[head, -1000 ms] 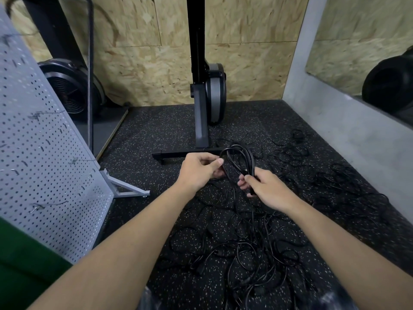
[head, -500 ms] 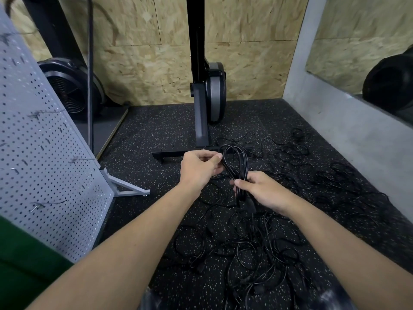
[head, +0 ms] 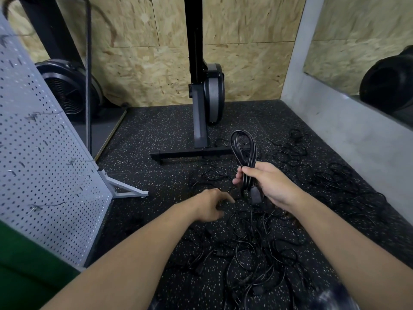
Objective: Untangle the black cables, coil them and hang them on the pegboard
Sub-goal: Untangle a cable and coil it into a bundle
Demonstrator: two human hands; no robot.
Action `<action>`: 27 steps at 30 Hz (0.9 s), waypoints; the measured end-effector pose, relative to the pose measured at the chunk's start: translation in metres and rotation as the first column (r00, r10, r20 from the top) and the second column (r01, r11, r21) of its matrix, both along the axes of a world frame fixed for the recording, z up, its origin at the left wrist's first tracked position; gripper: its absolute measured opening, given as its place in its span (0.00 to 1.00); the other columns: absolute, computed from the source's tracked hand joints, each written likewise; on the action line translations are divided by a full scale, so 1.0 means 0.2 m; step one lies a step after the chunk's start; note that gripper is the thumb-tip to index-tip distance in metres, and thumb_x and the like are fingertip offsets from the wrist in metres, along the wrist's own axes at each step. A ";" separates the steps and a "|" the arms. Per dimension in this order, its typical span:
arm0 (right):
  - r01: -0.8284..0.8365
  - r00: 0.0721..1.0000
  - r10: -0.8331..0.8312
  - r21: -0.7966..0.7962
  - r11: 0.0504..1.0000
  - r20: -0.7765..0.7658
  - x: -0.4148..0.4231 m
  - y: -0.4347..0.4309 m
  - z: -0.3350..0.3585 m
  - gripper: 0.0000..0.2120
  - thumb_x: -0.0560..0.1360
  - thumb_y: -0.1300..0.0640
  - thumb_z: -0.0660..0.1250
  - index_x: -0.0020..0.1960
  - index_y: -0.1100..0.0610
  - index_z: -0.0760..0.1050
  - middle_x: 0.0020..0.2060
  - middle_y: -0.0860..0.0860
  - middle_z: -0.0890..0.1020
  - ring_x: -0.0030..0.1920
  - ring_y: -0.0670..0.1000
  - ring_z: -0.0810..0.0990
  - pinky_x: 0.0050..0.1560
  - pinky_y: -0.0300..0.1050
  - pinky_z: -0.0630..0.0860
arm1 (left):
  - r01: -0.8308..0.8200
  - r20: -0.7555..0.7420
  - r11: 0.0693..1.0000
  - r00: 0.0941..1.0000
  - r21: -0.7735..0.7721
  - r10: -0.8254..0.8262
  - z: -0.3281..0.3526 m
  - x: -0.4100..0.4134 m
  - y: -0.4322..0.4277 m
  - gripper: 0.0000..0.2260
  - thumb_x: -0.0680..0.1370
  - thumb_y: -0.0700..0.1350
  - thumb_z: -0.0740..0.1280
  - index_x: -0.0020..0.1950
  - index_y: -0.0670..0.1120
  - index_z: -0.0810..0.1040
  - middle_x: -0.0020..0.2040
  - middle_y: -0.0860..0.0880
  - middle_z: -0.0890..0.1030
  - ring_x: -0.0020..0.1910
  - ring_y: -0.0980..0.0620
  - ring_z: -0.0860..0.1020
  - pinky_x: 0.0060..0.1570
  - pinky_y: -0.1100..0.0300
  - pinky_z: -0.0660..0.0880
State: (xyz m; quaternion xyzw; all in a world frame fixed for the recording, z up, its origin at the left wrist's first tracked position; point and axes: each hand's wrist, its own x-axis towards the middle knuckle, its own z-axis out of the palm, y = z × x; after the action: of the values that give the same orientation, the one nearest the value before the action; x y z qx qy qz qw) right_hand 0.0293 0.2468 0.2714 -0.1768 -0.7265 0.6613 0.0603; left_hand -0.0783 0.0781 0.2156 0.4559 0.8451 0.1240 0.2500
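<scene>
My right hand (head: 268,182) grips a coiled black cable (head: 243,148) near its lower end, the loops standing upright above my fingers and a plug hanging just below them. Lower and to the left, my left hand (head: 210,204) hovers over the floor with fingers loosely curled, holding nothing. A tangle of black cables (head: 257,249) lies on the speckled floor under and in front of both hands, and more loose cables (head: 335,175) spread to the right. The white pegboard (head: 40,157) stands tilted at the left, with several small hooks on it.
A black exercise machine (head: 201,90) stands on its crossbar base (head: 192,154) just beyond the cables. A fan-wheel machine (head: 67,90) sits behind the pegboard. The pegboard's white foot (head: 125,189) juts onto the floor. A grey wall (head: 348,135) bounds the right side.
My left hand has let go of the coil and dropped down toward the floor. My right hand has lifted the coil upright and moved it slightly right.
</scene>
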 end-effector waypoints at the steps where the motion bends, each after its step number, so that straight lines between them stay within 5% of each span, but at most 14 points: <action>1: -0.002 1.000 0.002 -0.034 0.999 -0.009 0.00 0.00 0.00 0.10 0.86 0.60 0.61 0.55 0.63 0.79 0.44 0.53 0.88 0.53 0.55 0.87 0.59 0.54 0.81 | -0.013 0.002 1.000 1.000 0.013 0.013 -0.02 0.00 0.00 0.25 0.80 0.42 0.70 0.74 0.58 0.71 0.73 0.49 0.71 0.68 0.48 0.74 0.69 0.51 0.73; 5: -0.026 0.999 0.021 -0.155 0.988 -0.038 0.02 0.02 0.02 0.09 0.85 0.61 0.62 0.55 0.64 0.79 0.44 0.55 0.86 0.50 0.54 0.87 0.55 0.53 0.82 | -0.111 0.066 0.981 0.993 0.161 0.102 -0.05 -0.01 0.02 0.30 0.81 0.45 0.72 0.76 0.61 0.60 0.77 0.50 0.68 0.72 0.46 0.71 0.72 0.45 0.70; 7: -0.047 0.998 0.039 -0.201 0.979 -0.045 0.02 0.02 0.02 0.09 0.85 0.61 0.62 0.55 0.64 0.79 0.43 0.55 0.86 0.49 0.54 0.86 0.58 0.55 0.81 | -0.050 0.081 0.985 0.996 0.162 0.037 -0.03 0.00 0.04 0.27 0.81 0.47 0.72 0.76 0.61 0.66 0.77 0.51 0.69 0.74 0.50 0.69 0.76 0.48 0.67; 10: -0.060 0.997 0.050 -0.208 0.976 -0.051 0.02 0.02 0.02 0.09 0.85 0.62 0.61 0.55 0.64 0.79 0.43 0.55 0.86 0.49 0.55 0.85 0.59 0.55 0.80 | 0.011 0.083 0.996 0.996 0.092 -0.018 -0.04 0.01 0.05 0.08 0.82 0.49 0.71 0.60 0.56 0.81 0.64 0.51 0.79 0.65 0.50 0.76 0.70 0.49 0.72; 12: -0.050 0.998 0.045 -0.140 0.989 -0.037 0.01 0.03 0.02 0.09 0.85 0.61 0.61 0.55 0.63 0.80 0.42 0.54 0.86 0.49 0.54 0.85 0.59 0.53 0.79 | -0.011 0.061 0.998 0.998 0.063 0.007 -0.04 0.00 0.04 0.01 0.82 0.50 0.70 0.52 0.54 0.80 0.57 0.50 0.81 0.58 0.47 0.79 0.63 0.49 0.75; 16: 0.054 0.999 -0.054 0.050 0.997 -0.004 0.01 0.07 -0.01 0.10 0.85 0.60 0.62 0.55 0.60 0.82 0.44 0.51 0.86 0.46 0.48 0.85 0.60 0.49 0.79 | -0.117 0.015 0.989 0.993 0.088 0.116 -0.02 -0.06 -0.01 0.06 0.83 0.50 0.68 0.56 0.50 0.81 0.53 0.49 0.83 0.49 0.49 0.81 0.56 0.48 0.80; 19: 0.131 0.989 -0.140 0.191 0.973 0.036 0.01 0.11 -0.02 0.10 0.86 0.59 0.61 0.54 0.61 0.81 0.51 0.49 0.85 0.46 0.45 0.82 0.49 0.39 0.79 | -0.165 -0.018 0.966 0.985 0.198 0.172 0.02 -0.09 -0.05 0.05 0.83 0.49 0.70 0.56 0.49 0.82 0.53 0.50 0.82 0.48 0.51 0.81 0.55 0.47 0.81; 23: 0.084 0.971 -0.176 0.457 0.885 0.163 0.01 0.15 -0.04 0.13 0.86 0.52 0.60 0.54 0.59 0.77 0.51 0.57 0.84 0.46 0.53 0.80 0.51 0.54 0.79 | -0.140 -0.124 0.879 0.968 0.456 0.218 0.11 -0.09 -0.04 0.05 0.81 0.49 0.72 0.53 0.49 0.84 0.49 0.53 0.78 0.49 0.53 0.77 0.55 0.51 0.77; 27: -0.092 0.929 -0.146 0.593 0.800 0.340 0.02 0.14 -0.03 0.16 0.87 0.47 0.53 0.56 0.58 0.71 0.55 0.55 0.80 0.57 0.58 0.81 0.52 0.51 0.71 | -0.053 -0.202 0.786 0.954 0.616 0.222 0.20 -0.04 0.01 0.07 0.79 0.50 0.73 0.54 0.49 0.86 0.48 0.55 0.78 0.47 0.55 0.78 0.52 0.55 0.77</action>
State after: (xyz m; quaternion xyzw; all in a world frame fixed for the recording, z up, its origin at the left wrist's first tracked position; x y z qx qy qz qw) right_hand 0.0339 0.2739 0.2650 -0.2802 -0.8934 0.3510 -0.0148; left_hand -0.0860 0.0794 0.2549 0.4606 0.8179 0.3432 -0.0331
